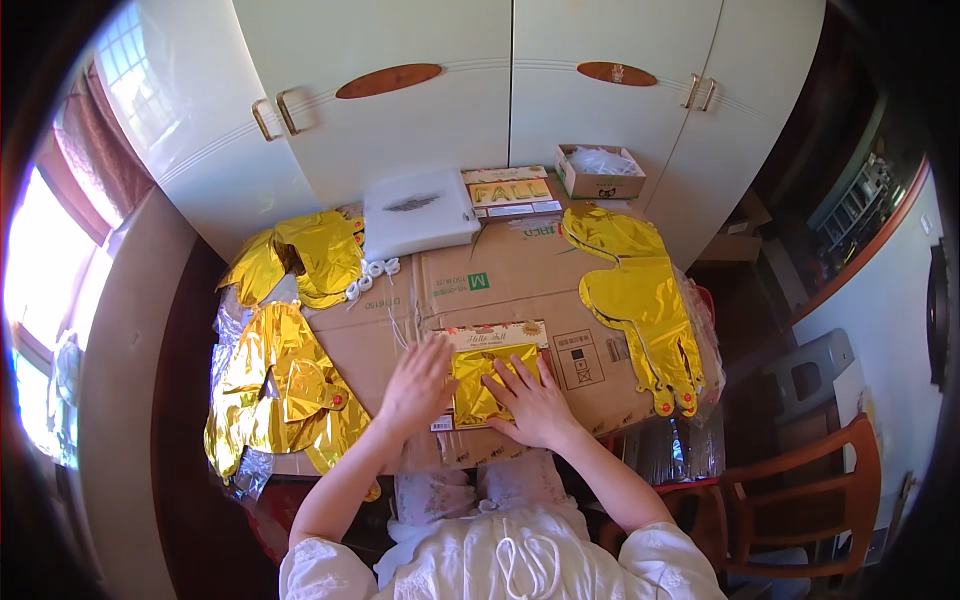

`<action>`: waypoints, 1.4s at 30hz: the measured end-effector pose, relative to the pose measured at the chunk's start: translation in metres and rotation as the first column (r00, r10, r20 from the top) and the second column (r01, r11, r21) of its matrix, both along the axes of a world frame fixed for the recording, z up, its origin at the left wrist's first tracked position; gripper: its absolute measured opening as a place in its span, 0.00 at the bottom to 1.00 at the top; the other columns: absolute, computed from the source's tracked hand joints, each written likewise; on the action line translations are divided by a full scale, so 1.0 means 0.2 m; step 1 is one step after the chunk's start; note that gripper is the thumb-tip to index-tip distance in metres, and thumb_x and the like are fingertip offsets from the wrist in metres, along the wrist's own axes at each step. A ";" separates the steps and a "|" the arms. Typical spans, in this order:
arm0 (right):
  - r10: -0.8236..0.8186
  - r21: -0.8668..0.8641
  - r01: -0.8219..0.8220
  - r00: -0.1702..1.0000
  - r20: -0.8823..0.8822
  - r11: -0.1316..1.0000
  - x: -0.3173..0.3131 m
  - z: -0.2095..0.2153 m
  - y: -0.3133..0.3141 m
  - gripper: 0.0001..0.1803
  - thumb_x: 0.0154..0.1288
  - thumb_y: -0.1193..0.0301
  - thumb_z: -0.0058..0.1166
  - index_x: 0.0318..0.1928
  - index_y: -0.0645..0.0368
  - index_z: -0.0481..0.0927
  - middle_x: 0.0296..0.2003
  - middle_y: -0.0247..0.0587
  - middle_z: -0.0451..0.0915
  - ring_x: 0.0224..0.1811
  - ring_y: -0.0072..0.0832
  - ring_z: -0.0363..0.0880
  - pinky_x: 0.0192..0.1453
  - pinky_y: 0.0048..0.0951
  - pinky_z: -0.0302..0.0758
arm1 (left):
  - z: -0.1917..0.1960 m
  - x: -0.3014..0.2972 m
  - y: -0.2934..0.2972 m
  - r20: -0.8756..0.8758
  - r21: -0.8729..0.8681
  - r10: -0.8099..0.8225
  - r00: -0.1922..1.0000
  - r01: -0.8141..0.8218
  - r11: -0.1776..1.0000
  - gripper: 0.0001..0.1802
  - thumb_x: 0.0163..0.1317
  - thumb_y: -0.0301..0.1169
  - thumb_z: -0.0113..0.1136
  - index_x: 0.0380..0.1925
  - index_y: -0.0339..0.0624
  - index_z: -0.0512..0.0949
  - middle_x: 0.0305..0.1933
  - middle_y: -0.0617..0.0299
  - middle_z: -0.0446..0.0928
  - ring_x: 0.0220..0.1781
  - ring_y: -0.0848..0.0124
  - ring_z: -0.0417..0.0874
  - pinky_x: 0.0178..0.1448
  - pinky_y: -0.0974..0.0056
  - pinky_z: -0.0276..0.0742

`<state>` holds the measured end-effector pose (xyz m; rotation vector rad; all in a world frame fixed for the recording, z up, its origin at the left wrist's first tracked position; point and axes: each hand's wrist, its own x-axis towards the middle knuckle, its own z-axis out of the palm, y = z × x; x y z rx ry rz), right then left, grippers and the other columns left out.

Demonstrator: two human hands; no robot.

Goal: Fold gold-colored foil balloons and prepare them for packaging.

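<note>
Gold foils crowd both sides of the cardboard-topped worktop: one at the left rear, one at the left front, and a long one down the right. Toward the back lie a white bag, a flat card and an open box with clear plastic inside. White rolls sit just in front of the bag, and a wooden chair stands off to the right.

The pack lies near the front edge, between the long foil and the left front one. It is shiny, creased gold below a pale, leaf-patterned header. The left hand covers its left edge, fingers extended; the right hand presses palm-down on its lower right, fingers spread (hiding that corner). Neither grip is clamped on anything.
</note>
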<state>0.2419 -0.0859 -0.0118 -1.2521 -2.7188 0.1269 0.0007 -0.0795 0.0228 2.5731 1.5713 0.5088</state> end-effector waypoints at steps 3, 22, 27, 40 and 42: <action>0.006 0.005 -0.006 1.000 0.028 1.000 0.00 0.02 0.00 0.40 0.67 0.39 0.43 0.73 0.45 0.59 0.74 0.43 0.55 0.78 0.43 0.47 0.78 0.58 0.39 | -0.03 0.14 -0.04 -0.044 0.049 -0.105 0.994 0.107 0.993 0.33 0.64 0.38 0.56 0.65 0.31 0.64 0.71 0.43 0.62 0.75 0.52 0.59 0.76 0.48 0.54; 0.114 -0.118 -0.133 0.982 -0.150 0.984 0.34 0.11 0.28 0.50 0.57 0.42 0.58 0.72 0.56 0.57 0.74 0.43 0.55 0.78 0.42 0.46 0.79 0.54 0.41 | -0.15 0.16 -0.01 -0.278 0.006 -0.027 0.960 0.029 1.000 0.53 0.60 0.68 0.43 0.69 0.31 0.59 0.75 0.46 0.57 0.78 0.57 0.55 0.78 0.44 0.44; 0.157 -0.110 -0.156 0.988 -0.002 0.982 0.33 0.03 0.30 0.62 0.49 0.31 0.56 0.74 0.59 0.52 0.75 0.43 0.52 0.79 0.37 0.44 0.80 0.52 0.38 | -0.13 0.16 -0.01 -0.300 -0.004 -0.046 0.953 0.047 0.999 0.54 0.58 0.69 0.46 0.69 0.32 0.59 0.75 0.48 0.57 0.78 0.57 0.55 0.78 0.44 0.44; 0.077 -0.067 -0.072 0.994 0.080 0.995 0.35 0.10 0.28 0.61 0.49 0.29 0.53 0.75 0.55 0.52 0.75 0.42 0.50 0.79 0.43 0.39 0.79 0.55 0.35 | -0.15 0.17 -0.03 -0.261 0.024 -0.013 0.965 0.020 1.000 0.57 0.54 0.71 0.49 0.69 0.32 0.59 0.75 0.48 0.57 0.78 0.58 0.55 0.77 0.41 0.42; -0.001 -0.059 -0.007 0.991 -0.135 0.998 0.40 0.06 0.26 0.56 0.53 0.34 0.57 0.74 0.54 0.54 0.75 0.44 0.53 0.79 0.43 0.42 0.79 0.55 0.37 | -0.16 0.17 -0.03 -0.215 0.006 -0.007 0.977 0.009 1.000 0.58 0.53 0.71 0.50 0.69 0.31 0.58 0.75 0.48 0.56 0.78 0.58 0.55 0.77 0.40 0.41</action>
